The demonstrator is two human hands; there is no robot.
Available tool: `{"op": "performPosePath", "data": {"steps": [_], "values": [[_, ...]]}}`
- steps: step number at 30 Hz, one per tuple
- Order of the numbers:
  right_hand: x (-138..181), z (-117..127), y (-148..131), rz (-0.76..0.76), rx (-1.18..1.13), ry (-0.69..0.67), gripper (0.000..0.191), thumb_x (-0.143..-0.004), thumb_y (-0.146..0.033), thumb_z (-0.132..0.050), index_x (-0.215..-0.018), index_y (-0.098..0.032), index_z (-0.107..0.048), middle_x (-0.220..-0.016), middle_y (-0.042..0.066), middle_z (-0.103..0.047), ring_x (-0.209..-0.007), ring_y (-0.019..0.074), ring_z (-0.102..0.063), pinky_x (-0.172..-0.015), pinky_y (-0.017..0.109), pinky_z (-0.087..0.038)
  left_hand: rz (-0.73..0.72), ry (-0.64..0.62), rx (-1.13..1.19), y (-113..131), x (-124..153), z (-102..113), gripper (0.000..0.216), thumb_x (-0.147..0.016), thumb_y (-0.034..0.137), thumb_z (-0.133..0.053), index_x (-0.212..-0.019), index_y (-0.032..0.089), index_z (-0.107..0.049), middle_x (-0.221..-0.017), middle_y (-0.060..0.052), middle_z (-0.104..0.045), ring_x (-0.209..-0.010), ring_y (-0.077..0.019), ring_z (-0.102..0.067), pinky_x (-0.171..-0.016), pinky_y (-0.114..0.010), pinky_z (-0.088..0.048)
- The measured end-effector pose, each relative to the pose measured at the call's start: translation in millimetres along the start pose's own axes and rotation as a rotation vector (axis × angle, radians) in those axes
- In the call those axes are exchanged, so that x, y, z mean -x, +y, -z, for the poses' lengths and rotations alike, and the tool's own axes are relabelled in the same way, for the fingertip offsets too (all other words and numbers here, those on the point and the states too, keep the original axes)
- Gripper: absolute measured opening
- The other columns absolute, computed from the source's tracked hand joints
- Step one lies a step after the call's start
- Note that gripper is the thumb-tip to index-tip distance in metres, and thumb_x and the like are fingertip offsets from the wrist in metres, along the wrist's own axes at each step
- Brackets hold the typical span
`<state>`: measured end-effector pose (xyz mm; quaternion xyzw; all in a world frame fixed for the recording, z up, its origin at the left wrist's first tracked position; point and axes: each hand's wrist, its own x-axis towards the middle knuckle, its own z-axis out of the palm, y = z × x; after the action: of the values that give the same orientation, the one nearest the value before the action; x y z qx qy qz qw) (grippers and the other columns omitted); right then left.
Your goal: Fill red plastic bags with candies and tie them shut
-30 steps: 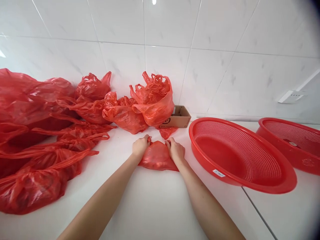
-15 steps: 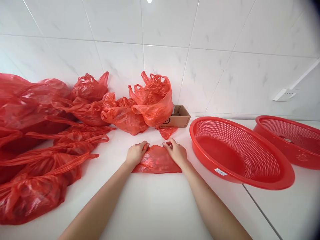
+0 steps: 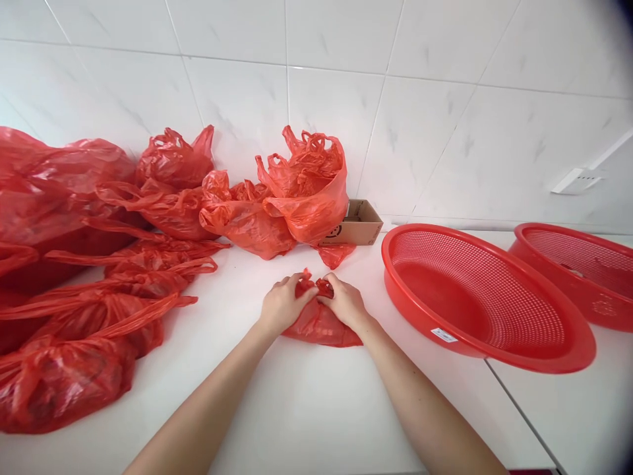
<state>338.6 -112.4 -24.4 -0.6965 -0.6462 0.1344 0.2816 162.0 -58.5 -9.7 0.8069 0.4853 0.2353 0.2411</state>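
A red plastic bag [image 3: 324, 324] with something inside lies on the white table in front of me. Its top is bunched up between my two hands. My left hand [image 3: 287, 302] has its fingers curled round the gathered plastic on the left side. On the right side, my right hand [image 3: 343, 300] pinches the bag's upper edge between thumb and fingers. Both thumbs point inward, close together over the bag. What the bag holds shows only as a vague shape through the thin plastic.
Several filled red bags [image 3: 64, 379] crowd the left side. More bags [image 3: 309, 198] lean at the wall beside a small cardboard box [image 3: 363, 227]. To the right stand a red perforated basket [image 3: 435, 303] and a second red basket [image 3: 593, 290]. A socket [image 3: 576, 181] is on the tiled wall.
My hands have drawn closer together and gathered the bag's top edge, which was stretched wider before. The bag now looks narrower and more bunched. The view has tilted slightly downward.
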Motion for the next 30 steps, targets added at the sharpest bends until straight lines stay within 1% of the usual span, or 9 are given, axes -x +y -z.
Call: {"op": "performPosePath", "data": {"steps": [2, 5, 11, 14, 17, 20, 23, 26, 30], "values": [[-1, -1, 1, 0.005, -0.004, 0.007, 0.030, -0.083, -0.035, -0.065, -0.109, -0.028, -0.053, -0.103, 0.000, -0.070, -0.091, 0.0198, -0.065, -0.075, 0.029, -0.043, -0.051, -0.041, 0.021, 0, 0, -2, 0.045, -0.082, 0.039, -0.062, -0.125, 0.029, -0.058, -0.119, -0.007, -0.065, -0.110, -0.0284, -0.061, -0.092, -0.038, -0.047], [-3, -2, 4, -0.010, -0.010, 0.031, 0.032, -0.082, -0.034, -0.066, -0.110, -0.026, -0.053, -0.100, 0.001, -0.070, -0.089, 0.0215, -0.065, -0.074, 0.031, -0.043, -0.093, -0.070, 0.074, -7, -4, -4, 0.049, -0.079, 0.015, -0.057, -0.126, 0.027, -0.056, -0.124, -0.006, -0.063, -0.110, -0.0242, -0.061, -0.097, -0.035, -0.045], [-1, -5, 10, -0.013, -0.071, 0.071, 0.035, -0.078, -0.039, -0.069, -0.108, -0.029, -0.053, -0.100, 0.000, -0.070, -0.089, 0.0210, -0.065, -0.077, 0.033, -0.046, -0.061, -0.045, 0.198, -13, -5, -6, 0.050, -0.077, 0.009, -0.053, -0.124, 0.025, -0.058, -0.123, -0.007, -0.064, -0.110, -0.0280, -0.060, -0.099, -0.043, -0.042], [0, -4, 13, -0.016, -0.309, 0.127, 0.029, -0.079, -0.046, -0.066, -0.099, -0.028, -0.055, -0.095, -0.001, -0.070, -0.086, 0.0200, -0.065, -0.079, 0.034, -0.047, -0.046, -0.046, 0.313, -9, -2, -1, 0.050, -0.075, 0.010, -0.057, -0.122, 0.026, -0.060, -0.125, -0.005, -0.064, -0.116, -0.0277, -0.058, -0.104, -0.043, -0.039], [0, -1, 14, -0.022, -0.565, 0.202, 0.025, -0.085, -0.050, -0.057, -0.087, -0.025, -0.054, -0.094, 0.001, -0.070, -0.088, 0.0206, -0.064, -0.084, 0.036, -0.047, -0.048, -0.084, 0.485, -4, 0, 3, 0.041, -0.080, 0.021, -0.062, -0.120, 0.029, -0.062, -0.126, -0.002, -0.065, -0.120, -0.0251, -0.056, -0.107, -0.039, -0.037], [-1, 4, 6, -0.012, -0.663, 0.217, 0.028, -0.090, -0.051, -0.049, -0.084, -0.025, -0.050, -0.100, 0.003, -0.070, -0.098, 0.0201, -0.064, -0.088, 0.035, -0.047, -0.008, -0.103, 0.685, -1, -1, 4, 0.039, -0.081, 0.035, -0.066, -0.119, 0.027, -0.061, -0.109, -0.004, -0.072, -0.105, -0.0238, -0.065, -0.097, -0.038, -0.045], [0, 10, -6, -0.082, -1.049, 0.143, 0.031, -0.089, -0.053, -0.051, -0.081, -0.024, -0.048, -0.088, 0.001, -0.069, -0.090, 0.0201, -0.066, -0.081, 0.034, -0.050, 0.068, -0.076, 0.898, -2, -4, 2, 0.048, -0.077, 0.039, -0.072, -0.119, 0.024, -0.056, -0.087, -0.002, -0.073, -0.083, -0.0205, -0.069, -0.083, -0.035, -0.051], [2, 14, -14, -0.214, -1.525, 0.021, 0.035, -0.080, -0.052, -0.065, -0.072, -0.023, -0.048, -0.063, -0.003, -0.058, -0.072, 0.0180, -0.064, -0.070, 0.030, -0.050, 0.144, -0.050, 1.103, -4, -6, 2, 0.058, -0.075, 0.039, -0.075, -0.126, 0.025, -0.051, -0.083, -0.001, -0.072, -0.078, -0.0184, -0.069, -0.080, -0.034, -0.052], [2, 16, -17, -0.260, -1.621, -0.011, 0.040, -0.075, -0.047, -0.072, -0.063, -0.022, -0.043, -0.053, -0.007, -0.042, -0.057, 0.0122, -0.052, -0.063, 0.026, -0.046, 0.225, -0.020, 1.299, -5, -8, 3, 0.066, -0.070, 0.033, -0.079, -0.129, 0.023, -0.051, -0.092, -0.005, -0.074, -0.083, -0.0207, -0.071, -0.083, -0.037, -0.053]]}}
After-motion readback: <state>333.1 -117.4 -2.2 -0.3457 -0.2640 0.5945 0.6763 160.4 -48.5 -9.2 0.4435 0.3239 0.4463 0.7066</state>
